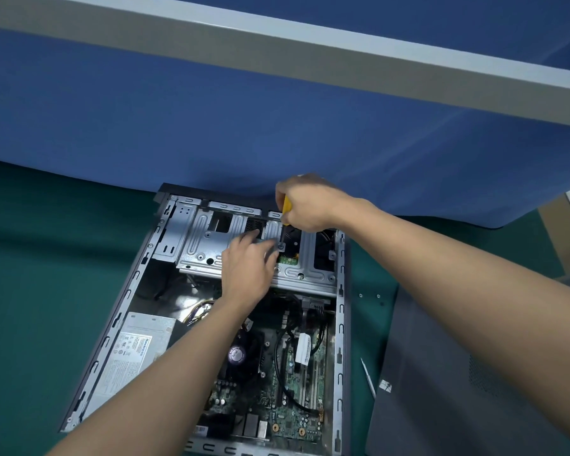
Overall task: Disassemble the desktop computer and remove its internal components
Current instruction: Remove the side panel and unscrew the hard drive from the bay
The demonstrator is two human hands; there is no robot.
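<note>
An open desktop case (pixel 119 317) lies flat on the green mat, its inside facing up. A silver metal drive cage (pixel 198 238) spans its far end. My right hand (pixel 305 204) grips a yellow-handled screwdriver (pixel 286 209), held upright, its tip down on a screw (pixel 281 246) in the cage. My left hand (pixel 247 269) rests on the cage just left of that screw, fingers reaching toward the tip. Nearer me sit the power supply (pixel 139 353), the motherboard (pixel 297 403) and a CPU fan (pixel 241 353), partly hidden by my left forearm.
The removed dark side panel (pixel 458 390) lies on the mat to the right of the case. A thin silver tool (pixel 368 378) lies between them, with small loose screws (pixel 369 296) beyond it. A blue partition (pixel 277 126) rises right behind the case.
</note>
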